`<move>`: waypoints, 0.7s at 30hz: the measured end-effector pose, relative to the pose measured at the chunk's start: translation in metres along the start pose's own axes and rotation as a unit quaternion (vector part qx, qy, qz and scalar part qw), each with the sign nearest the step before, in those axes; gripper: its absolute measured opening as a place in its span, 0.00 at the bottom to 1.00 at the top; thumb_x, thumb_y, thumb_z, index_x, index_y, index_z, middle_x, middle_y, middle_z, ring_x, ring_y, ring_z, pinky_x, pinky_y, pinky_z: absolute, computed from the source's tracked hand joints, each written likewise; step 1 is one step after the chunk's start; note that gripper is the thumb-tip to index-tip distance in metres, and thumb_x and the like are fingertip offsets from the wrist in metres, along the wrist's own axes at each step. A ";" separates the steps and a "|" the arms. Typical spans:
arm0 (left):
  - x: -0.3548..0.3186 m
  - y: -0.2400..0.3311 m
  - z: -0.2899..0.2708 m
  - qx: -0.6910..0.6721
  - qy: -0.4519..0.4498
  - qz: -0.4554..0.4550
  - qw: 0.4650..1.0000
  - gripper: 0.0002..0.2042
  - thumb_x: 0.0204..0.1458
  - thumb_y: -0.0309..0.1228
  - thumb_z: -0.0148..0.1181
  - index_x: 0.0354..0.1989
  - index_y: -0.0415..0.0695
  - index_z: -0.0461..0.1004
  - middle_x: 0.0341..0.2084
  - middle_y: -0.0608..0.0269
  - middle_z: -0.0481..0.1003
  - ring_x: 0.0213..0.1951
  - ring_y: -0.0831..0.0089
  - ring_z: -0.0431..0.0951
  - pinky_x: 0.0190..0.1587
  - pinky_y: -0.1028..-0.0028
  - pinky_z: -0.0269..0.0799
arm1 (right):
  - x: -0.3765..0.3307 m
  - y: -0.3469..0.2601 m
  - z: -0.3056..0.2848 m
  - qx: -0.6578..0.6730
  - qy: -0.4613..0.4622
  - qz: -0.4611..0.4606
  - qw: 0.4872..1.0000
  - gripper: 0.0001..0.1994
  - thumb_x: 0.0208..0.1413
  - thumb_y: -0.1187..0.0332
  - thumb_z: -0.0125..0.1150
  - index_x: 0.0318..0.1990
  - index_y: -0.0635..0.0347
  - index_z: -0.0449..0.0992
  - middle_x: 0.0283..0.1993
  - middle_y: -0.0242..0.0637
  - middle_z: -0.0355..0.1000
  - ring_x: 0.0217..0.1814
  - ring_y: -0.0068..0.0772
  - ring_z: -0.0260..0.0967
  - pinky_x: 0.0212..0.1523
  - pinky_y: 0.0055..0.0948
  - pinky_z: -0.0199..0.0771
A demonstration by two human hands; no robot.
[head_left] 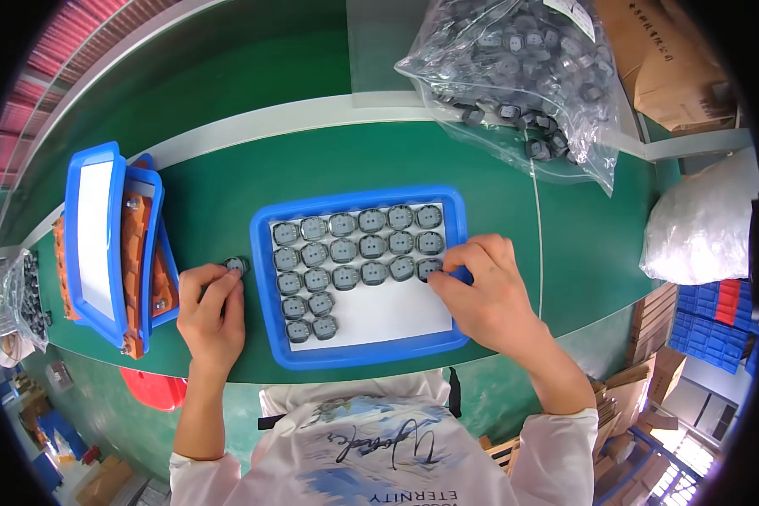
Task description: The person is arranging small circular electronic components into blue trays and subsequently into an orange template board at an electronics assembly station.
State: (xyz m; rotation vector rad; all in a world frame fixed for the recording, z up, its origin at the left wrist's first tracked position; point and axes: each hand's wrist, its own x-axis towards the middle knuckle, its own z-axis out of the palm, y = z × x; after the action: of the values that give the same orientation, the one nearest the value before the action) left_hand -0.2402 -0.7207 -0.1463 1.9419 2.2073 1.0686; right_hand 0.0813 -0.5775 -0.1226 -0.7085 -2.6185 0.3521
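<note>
A blue-rimmed tray [270, 337] with a white bottom lies in front of me on the green table. Rows of small rounded grey plastic parts [343, 250] with dark edges fill its upper half and lower left corner. My right hand [489, 291] reaches over the tray's right rim, thumb and forefinger pinched on the grey part [428, 268] at the right end of the third row. Left of the tray, my left hand [211, 314] is just above the table, its fingertips closed on another grey part [237, 266].
Stacked blue trays [97, 244] with orange-brown pieces stand at the left. At the back right is a clear plastic bag [523, 76] of similar grey parts. Beyond it are a cardboard box [675, 67] and a white plastic bundle [704, 219]. A red container [153, 388] sits below the table edge.
</note>
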 end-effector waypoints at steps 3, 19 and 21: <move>0.004 0.007 -0.008 -0.007 0.011 0.006 1.000 0.10 0.46 0.12 0.65 0.36 0.36 0.80 0.36 0.56 0.75 0.37 0.61 0.77 0.38 0.69 0.74 | 0.007 -0.001 -0.007 0.010 -0.005 0.017 1.000 0.11 0.41 0.76 0.71 0.36 0.59 0.82 0.43 0.34 0.72 0.47 0.44 0.67 0.48 0.38 0.70; 0.009 0.079 0.037 -0.087 -0.121 0.176 0.973 0.11 0.34 0.21 0.64 0.30 0.34 0.79 0.33 0.57 0.71 0.40 0.57 0.71 0.43 0.62 0.68 | 0.073 0.104 -0.008 0.056 0.166 0.263 0.949 0.07 0.60 0.74 0.62 0.43 0.65 0.81 0.35 0.34 0.78 0.36 0.20 0.74 0.39 0.22 0.74; 0.011 0.075 0.037 -0.090 -0.122 0.178 0.972 0.10 0.34 0.21 0.64 0.30 0.34 0.79 0.33 0.57 0.70 0.40 0.58 0.71 0.43 0.62 0.68 | 0.048 0.097 -0.023 0.060 0.176 0.292 0.938 0.08 0.61 0.72 0.63 0.44 0.65 0.81 0.36 0.33 0.78 0.37 0.20 0.74 0.39 0.23 0.75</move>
State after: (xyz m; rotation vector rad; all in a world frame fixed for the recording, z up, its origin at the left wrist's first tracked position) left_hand -0.1617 -0.6940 -0.1335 2.2928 1.6212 0.9553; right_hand 0.0948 -0.4677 -0.1199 -1.3639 -1.9908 0.4922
